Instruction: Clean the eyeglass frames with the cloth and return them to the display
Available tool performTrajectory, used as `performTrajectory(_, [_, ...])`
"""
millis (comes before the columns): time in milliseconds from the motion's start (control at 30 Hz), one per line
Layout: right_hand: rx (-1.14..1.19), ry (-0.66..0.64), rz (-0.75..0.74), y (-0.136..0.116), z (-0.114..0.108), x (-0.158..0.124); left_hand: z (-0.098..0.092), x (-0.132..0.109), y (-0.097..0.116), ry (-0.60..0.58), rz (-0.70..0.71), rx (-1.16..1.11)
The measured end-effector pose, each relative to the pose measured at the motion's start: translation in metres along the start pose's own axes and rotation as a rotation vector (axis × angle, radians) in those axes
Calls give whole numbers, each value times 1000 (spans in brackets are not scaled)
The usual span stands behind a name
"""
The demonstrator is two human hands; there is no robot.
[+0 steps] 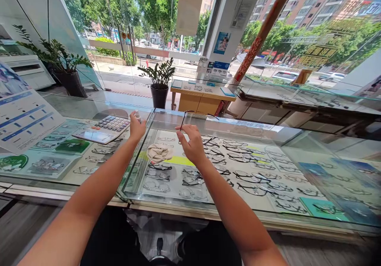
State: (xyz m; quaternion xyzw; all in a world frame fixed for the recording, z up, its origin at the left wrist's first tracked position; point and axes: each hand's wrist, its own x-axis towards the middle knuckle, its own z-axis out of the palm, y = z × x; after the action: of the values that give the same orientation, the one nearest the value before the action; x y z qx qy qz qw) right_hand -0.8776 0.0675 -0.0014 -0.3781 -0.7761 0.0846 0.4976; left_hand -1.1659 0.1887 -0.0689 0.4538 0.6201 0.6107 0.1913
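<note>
My left hand (pixel 137 128) is closed around a small spray bottle (pixel 137 115), whose pale top shows above the fingers. In my right hand (pixel 192 142) is a pair of thin dark-framed eyeglasses (pixel 183 119), pinched by one temple and raised over the glass counter. The rest of the frame stretches to the right behind the hand, and its lenses are hard to make out. Between my forearms, a crumpled beige cloth (pixel 160 153) lies on the counter top, nearer to me than either hand.
Under the glass of the display counter (pixel 190 202) lie rows of eyeglasses (pixel 253 188). A large-keyed calculator (pixel 104 128) sits left of my left hand. Farther left stands a printed leaflet (pixel 26 111). Beyond the counter are a potted plant (pixel 159 93) and a wooden display table (pixel 199 102).
</note>
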Motion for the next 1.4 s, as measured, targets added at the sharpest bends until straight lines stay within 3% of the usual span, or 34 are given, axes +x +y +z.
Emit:
performTrajectory(167, [58,26,-4,-3,-1,2,-1,1,-1,-50,-102,-29])
performTrajectory(333, [91,51,33,-2,-2,2,4,-13,32,-155,-146,-180])
performTrajectory(467, [156,48,87,1,-1,1,0,-44,75,-414,-181,-345])
performTrajectory(600, [265,-27,151,-1,1,0,-12,-75,111,-858,-302,-610])
performTrajectory(700, [340,-102,196,-5,2,-1,-17,-88,124,-1004,-351,-645])
performTrajectory(767, [388,-160,218,-8,3,-2,-16,-92,125,-1001,-343,-621])
performTrajectory(933, [506,-244,244,-12,6,-3,-7,-98,117,-822,-179,-460])
performTrajectory(1100, [605,-272,243,-13,11,-4,-4,-102,112,-817,-118,-358])
performTrajectory(1267, [622,-264,261,-14,10,-3,-3,-101,111,-780,-100,-388])
performTrajectory(1400, [657,-176,292,-11,3,3,-3,-100,110,-750,-85,-328])
